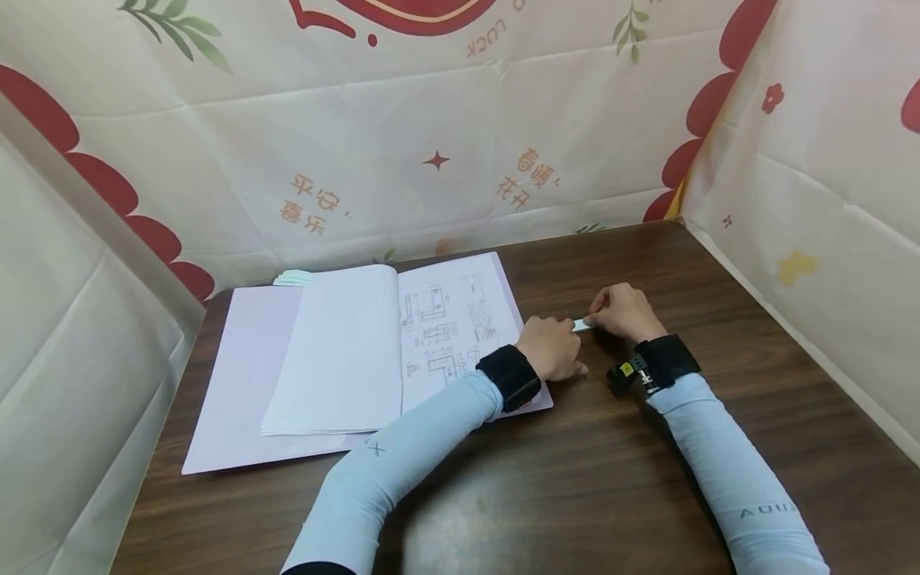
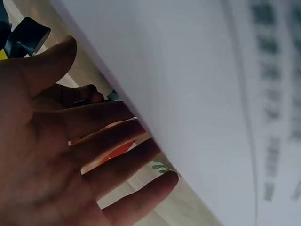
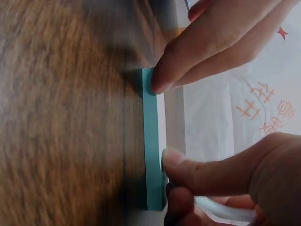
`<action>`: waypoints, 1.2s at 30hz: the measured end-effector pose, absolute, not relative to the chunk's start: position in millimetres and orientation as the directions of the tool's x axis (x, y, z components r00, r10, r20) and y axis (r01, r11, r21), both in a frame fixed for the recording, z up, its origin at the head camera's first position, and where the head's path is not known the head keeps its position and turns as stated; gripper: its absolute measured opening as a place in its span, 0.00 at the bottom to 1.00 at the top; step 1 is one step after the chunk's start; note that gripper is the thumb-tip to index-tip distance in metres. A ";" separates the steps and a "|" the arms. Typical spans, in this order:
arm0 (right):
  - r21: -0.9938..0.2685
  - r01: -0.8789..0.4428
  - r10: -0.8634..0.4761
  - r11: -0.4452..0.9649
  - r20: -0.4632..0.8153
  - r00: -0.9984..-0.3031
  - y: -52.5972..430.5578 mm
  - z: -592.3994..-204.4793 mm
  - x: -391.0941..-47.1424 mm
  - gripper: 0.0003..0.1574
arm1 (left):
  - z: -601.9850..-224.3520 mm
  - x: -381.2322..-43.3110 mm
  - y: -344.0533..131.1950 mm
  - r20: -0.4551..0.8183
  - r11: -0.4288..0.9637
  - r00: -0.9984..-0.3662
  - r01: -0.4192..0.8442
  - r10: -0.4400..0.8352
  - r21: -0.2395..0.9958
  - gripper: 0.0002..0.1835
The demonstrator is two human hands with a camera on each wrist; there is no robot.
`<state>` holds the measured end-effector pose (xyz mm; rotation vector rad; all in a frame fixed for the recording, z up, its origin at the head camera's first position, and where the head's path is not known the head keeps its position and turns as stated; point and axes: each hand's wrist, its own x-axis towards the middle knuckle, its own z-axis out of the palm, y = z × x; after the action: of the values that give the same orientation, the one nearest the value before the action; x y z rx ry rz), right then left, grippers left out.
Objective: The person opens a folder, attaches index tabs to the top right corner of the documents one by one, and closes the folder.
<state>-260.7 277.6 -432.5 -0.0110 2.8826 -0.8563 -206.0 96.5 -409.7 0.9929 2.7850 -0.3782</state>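
A narrow teal-and-white strip (image 3: 151, 141) stands on edge on the table; its exact kind is unclear. At its right end is my right hand (image 1: 624, 311), its thumb and curled fingers pinching it. Something small and dark between those fingers is mostly hidden. My left hand (image 1: 549, 349) touches the strip's left end with a fingertip. In the left wrist view the left hand's fingers (image 2: 127, 172) are stretched out beside a page edge. An open booklet (image 1: 338, 351) lies left of both hands, technical drawings printed on its right page (image 1: 446, 319). My left wrist passes over that page.
A lilac cover or folder (image 1: 244, 375) lies under the booklet, and a pale green edge (image 1: 291, 277) sticks out behind it. The brown wood-grain table (image 1: 575, 479) is bordered by printed cloth (image 1: 402, 160) at the back and sides. Wrist cameras are strapped on.
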 end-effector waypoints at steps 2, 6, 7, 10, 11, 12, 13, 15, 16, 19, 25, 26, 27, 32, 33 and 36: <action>-0.549 0.047 -0.031 0.834 -0.133 -0.991 281.7 -430.9 -260.8 0.11 | -411.3 -207.8 96.4 -0.226 0.751 -0.767 0.638 0.601 -0.171 0.26; -0.553 0.066 -0.010 0.830 -0.133 -0.991 293.4 -429.0 -261.7 0.11 | -413.3 -210.7 94.7 -0.225 0.759 -0.770 0.633 0.597 -0.151 0.25; -0.548 0.069 0.000 0.833 -0.125 -0.992 296.5 -429.2 -262.3 0.11 | -413.4 -211.0 93.7 -0.225 0.760 -0.770 0.633 0.597 -0.148 0.25; -0.533 0.081 0.044 0.842 -0.081 -0.996 305.6 -430.0 -263.8 0.12 | -413.1 -211.3 91.8 -0.221 0.759 -0.767 0.636 0.602 -0.141 0.26; -0.536 0.078 0.053 0.841 -0.063 -0.997 308.2 -430.4 -264.3 0.12 | -412.8 -211.1 91.4 -0.220 0.759 -0.767 0.636 0.603 -0.140 0.26; -0.539 0.077 0.060 0.839 -0.048 -0.997 310.0 -430.7 -264.9 0.12 | -412.2 -210.9 91.2 -0.219 0.760 -0.769 0.634 0.601 -0.139 0.26; -0.542 0.068 0.062 0.838 -0.030 -0.998 311.2 -431.0 -265.5 0.12 | -412.0 -210.8 91.1 -0.217 0.761 -0.770 0.633 0.601 -0.139 0.26; -0.564 0.049 0.054 0.825 -0.009 -0.999 311.5 -430.8 -266.5 0.13 | -411.9 -210.8 91.1 -0.210 0.760 -0.769 0.635 0.604 -0.137 0.26; -0.575 0.040 0.049 0.817 0.000 -0.999 311.0 -430.9 -267.1 0.14 | -412.2 -211.0 91.3 -0.206 0.758 -0.766 0.638 0.609 -0.136 0.25; -0.587 0.016 0.042 0.810 0.032 -0.999 307.3 -431.8 -267.3 0.16 | -413.8 -212.2 90.6 -0.196 0.747 -0.753 0.654 0.628 -0.122 0.24; -0.603 -0.029 0.052 0.797 0.117 -0.992 300.0 -435.1 -265.3 0.14 | -413.1 -211.7 82.9 -0.155 0.724 -0.722 0.688 0.675 -0.054 0.23; -0.601 -0.037 0.047 0.798 0.124 -0.991 299.0 -436.0 -265.3 0.13 | -411.5 -209.5 79.3 -0.138 0.720 -0.718 0.693 0.682 -0.040 0.24; -0.601 -0.047 0.037 0.798 0.127 -0.991 298.0 -436.7 -265.3 0.13 | -409.3 -206.4 74.7 -0.123 0.721 -0.718 0.692 0.685 -0.025 0.25; -0.605 -0.084 -0.030 0.791 0.099 -0.995 288.9 -438.7 -266.0 0.11 | -399.1 -185.1 28.0 -0.051 0.751 -0.749 0.656 0.660 0.079 0.33; -0.610 -0.092 -0.044 0.787 0.093 -0.995 285.9 -438.4 -265.5 0.12 | -398.6 -181.1 14.5 -0.056 0.769 -0.768 0.631 0.638 0.102 0.34; -0.625 -0.103 -0.066 0.774 0.082 -0.994 276.5 -436.4 -264.1 0.12 | -398.8 -171.0 -26.6 -0.091 0.829 -0.828 0.537 0.553 0.157 0.36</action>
<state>-264.1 276.5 -436.4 -0.1437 3.0113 -1.0654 -171.0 -26.6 -398.8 0.8615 2.8764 0.1877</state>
